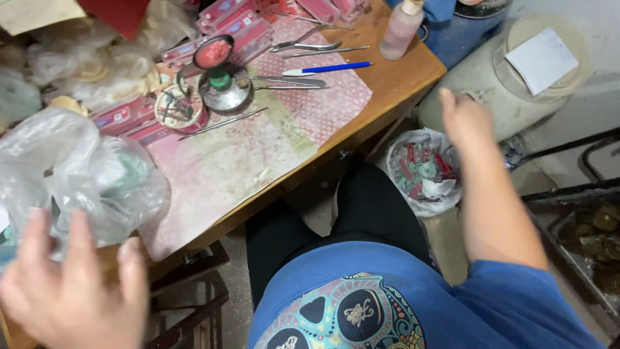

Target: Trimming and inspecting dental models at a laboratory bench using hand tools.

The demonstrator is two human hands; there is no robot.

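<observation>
Left hand (71, 291) touches clear plastic bag (77, 174); red flat packets (232, 26) beyond.

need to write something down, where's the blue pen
The blue pen lies on the far right part of the wooden table, on the pink patterned paper, between the metal tweezers and the plastic bottle.

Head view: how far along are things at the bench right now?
Looks done: tools and a blue pen lie set down on the patterned paper. In hand: the left hand touches a clear plastic bag; the right hand hovers open above the lined bin of scraps. Left: nothing on the paper is being worked.
</observation>
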